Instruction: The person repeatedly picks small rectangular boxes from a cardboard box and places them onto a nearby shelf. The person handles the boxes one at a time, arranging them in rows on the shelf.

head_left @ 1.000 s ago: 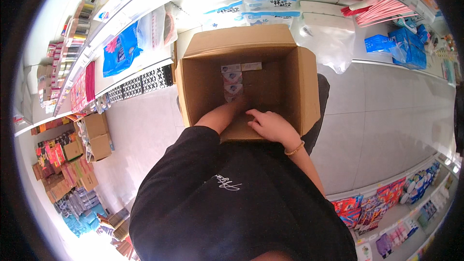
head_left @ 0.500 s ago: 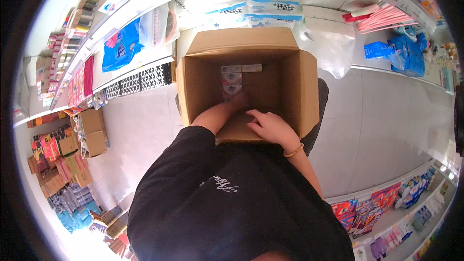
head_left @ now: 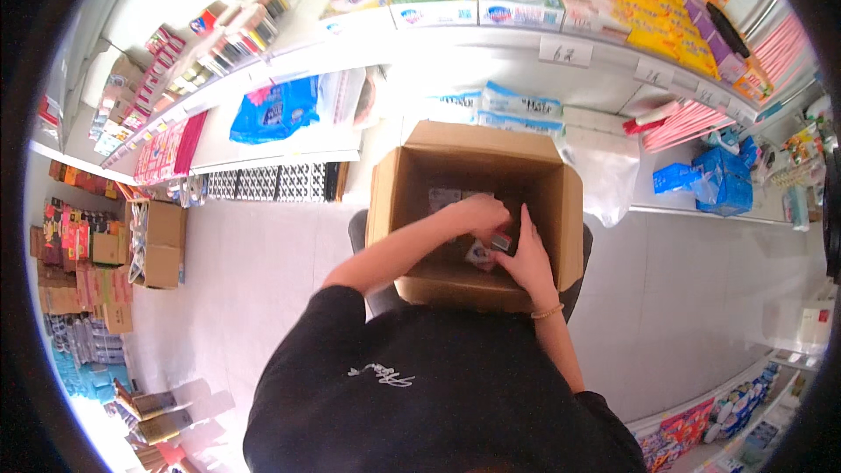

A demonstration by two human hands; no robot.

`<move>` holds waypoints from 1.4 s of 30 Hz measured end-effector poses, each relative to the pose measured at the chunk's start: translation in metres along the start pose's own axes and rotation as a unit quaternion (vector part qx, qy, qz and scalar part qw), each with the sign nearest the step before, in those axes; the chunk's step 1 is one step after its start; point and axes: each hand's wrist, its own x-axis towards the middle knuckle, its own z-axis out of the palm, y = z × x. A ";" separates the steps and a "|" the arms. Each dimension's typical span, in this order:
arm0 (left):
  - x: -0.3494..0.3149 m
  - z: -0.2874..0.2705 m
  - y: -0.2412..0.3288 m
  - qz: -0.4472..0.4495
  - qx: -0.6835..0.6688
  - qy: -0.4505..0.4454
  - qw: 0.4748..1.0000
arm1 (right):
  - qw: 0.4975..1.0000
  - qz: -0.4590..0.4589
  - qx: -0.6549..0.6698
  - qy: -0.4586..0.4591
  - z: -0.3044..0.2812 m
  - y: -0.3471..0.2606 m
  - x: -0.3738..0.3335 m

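Observation:
A deep cardboard box [head_left: 399, 201] stands in front of me with its top flaps spread, and both my hands reach inside. My left hand [head_left: 480, 215] comes over from the left with its fingers curled round small printed cartons [head_left: 479, 252], white with coloured marks. Part of these cartons is hidden under the fingers. At their right side is my right hand [head_left: 528, 261], its fingers stretched out and its thumb apart, touching the near end of a carton. More white cartons [head_left: 444, 197] lie deeper in the box, behind my left hand.
Beyond the box, a shelf holds rows of cartons [head_left: 435, 13] and yellow packs [head_left: 670, 39]. Below are blue packages [head_left: 276, 109] and a clear plastic bag [head_left: 606, 180]. Another cardboard box [head_left: 162, 245] stands on the left; shelves with packs [head_left: 683, 434] are at lower right.
The view has tilted up, showing more shelf. My left hand has risen from the bottom of the box with small cartons, moving right towards my right hand.

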 end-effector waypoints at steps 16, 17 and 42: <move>-0.140 0.015 0.046 -0.105 -0.251 0.457 0.847 | 0.932 0.054 0.356 0.047 0.016 -0.023 0.035; -0.139 0.018 0.043 -0.122 -0.240 0.478 0.836 | 0.905 0.110 0.410 0.030 0.010 -0.038 0.032; -0.136 0.041 0.040 -0.167 -0.315 0.400 0.844 | 0.870 -0.491 0.028 0.033 -0.071 -0.294 0.157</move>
